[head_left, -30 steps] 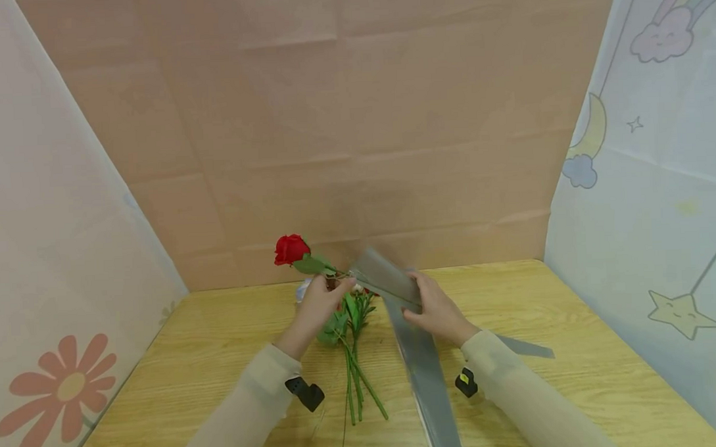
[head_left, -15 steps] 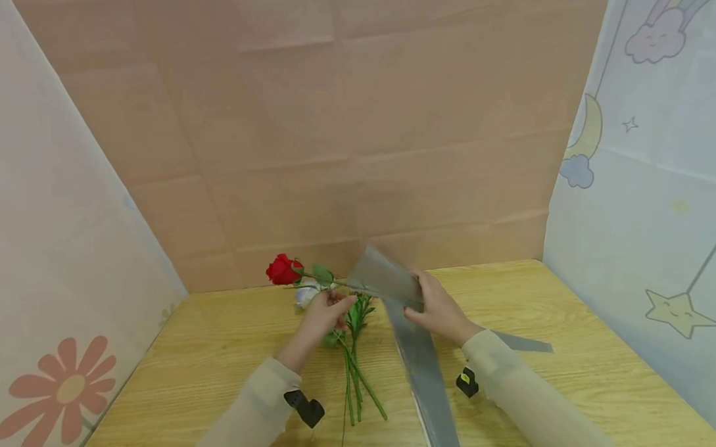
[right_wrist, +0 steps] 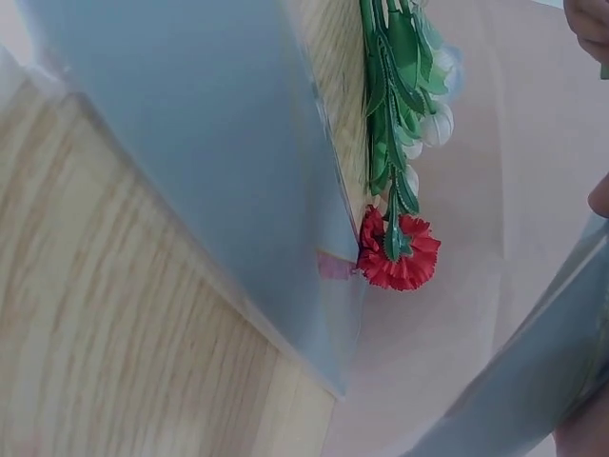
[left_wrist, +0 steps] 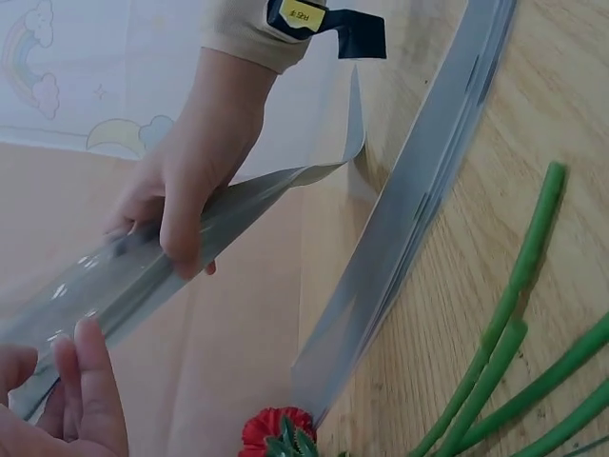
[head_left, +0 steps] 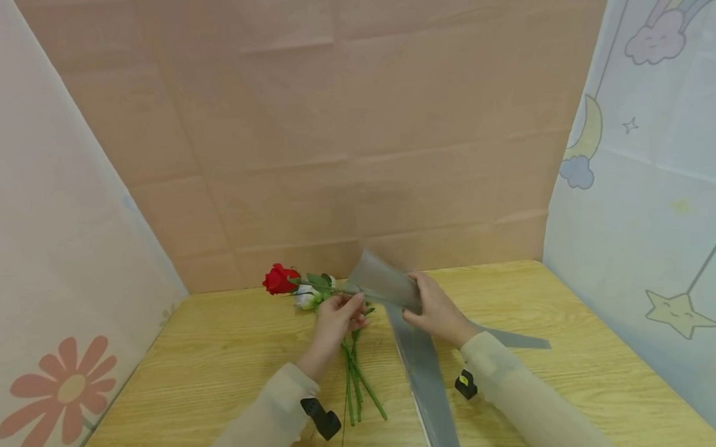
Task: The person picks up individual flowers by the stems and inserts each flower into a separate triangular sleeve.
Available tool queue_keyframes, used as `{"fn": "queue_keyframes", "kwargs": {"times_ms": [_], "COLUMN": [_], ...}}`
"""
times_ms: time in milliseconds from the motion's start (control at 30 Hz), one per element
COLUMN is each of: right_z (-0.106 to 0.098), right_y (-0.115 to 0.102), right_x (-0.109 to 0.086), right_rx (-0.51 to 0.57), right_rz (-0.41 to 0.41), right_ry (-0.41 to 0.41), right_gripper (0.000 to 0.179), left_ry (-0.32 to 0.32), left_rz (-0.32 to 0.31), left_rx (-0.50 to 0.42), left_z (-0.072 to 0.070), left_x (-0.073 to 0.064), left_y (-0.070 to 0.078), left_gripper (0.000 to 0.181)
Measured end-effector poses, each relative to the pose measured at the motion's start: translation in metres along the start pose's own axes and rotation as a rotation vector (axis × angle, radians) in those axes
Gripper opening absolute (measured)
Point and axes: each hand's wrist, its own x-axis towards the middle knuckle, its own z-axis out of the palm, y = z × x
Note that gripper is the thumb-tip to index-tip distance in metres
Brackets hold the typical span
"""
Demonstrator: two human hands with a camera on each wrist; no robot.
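A red rose point(head_left: 280, 279) points left, its stem running into the wide mouth of a clear grey flower sleeve point(head_left: 384, 280). My left hand point(head_left: 336, 319) pinches the rose's stem right at that mouth. My right hand point(head_left: 435, 309) grips the sleeve around its middle, thumb on the near side. In the left wrist view, the sleeve point(left_wrist: 252, 205) tapers past my right hand point(left_wrist: 195, 181) toward the table, and my left fingertips point(left_wrist: 92, 367) are at its edge. Under my left hand lie several green stems point(head_left: 356, 381), with a white-blue flower point(head_left: 306, 296) at their far end.
A stack of flat grey sleeves point(head_left: 425, 372) lies lengthwise on the wooden table point(head_left: 191, 374), right of the stems. A red carnation point(right_wrist: 404, 257) lies by the stack's far end. A beige cloth wall point(head_left: 355, 151) stands behind the table, with printed cloth on both sides.
The rose's head has come down and a little left. My left hand has slid right along the stem to the sleeve's mouth. My right hand has held its place with the sleeve.
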Motion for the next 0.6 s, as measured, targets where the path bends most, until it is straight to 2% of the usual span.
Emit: {"fn": "queue_keyframes", "kwargs": {"times_ms": [67,167,233,300,467,600], "right_z": [0.001,0.001,0.001,0.000,-0.007,-0.015], "right_y": [-0.001,-0.003,-0.005,-0.008,-0.018,-0.032], "right_x": [0.000,0.000,0.001,0.003,0.014,0.027], "right_rx": [-0.008,0.015,0.077,0.183,0.454,0.552], "right_rz": [0.002,0.009,0.026,0.054,0.101,0.063], "right_ry": [0.009,0.002,-0.018,-0.042,-0.044,0.045], "right_gripper": [0.071,0.077,0.081,0.080,0.051,0.033], "left_ry": [0.031,0.061,0.074,0.074,0.074,0.061], "left_rz": [0.019,0.070,0.101,0.133,0.205,0.255], "left_rx": [-0.026,-0.015,0.005,0.033,0.132,0.177], "left_z": [0.002,0.003,0.004,0.003,0.001,0.000], "left_x": [0.001,0.001,0.003,0.004,0.006,0.008], "left_y": [-0.001,0.000,0.001,0.002,0.005,0.009], "left_gripper": [0.026,0.024,0.022,0.022,0.021,0.019]}}
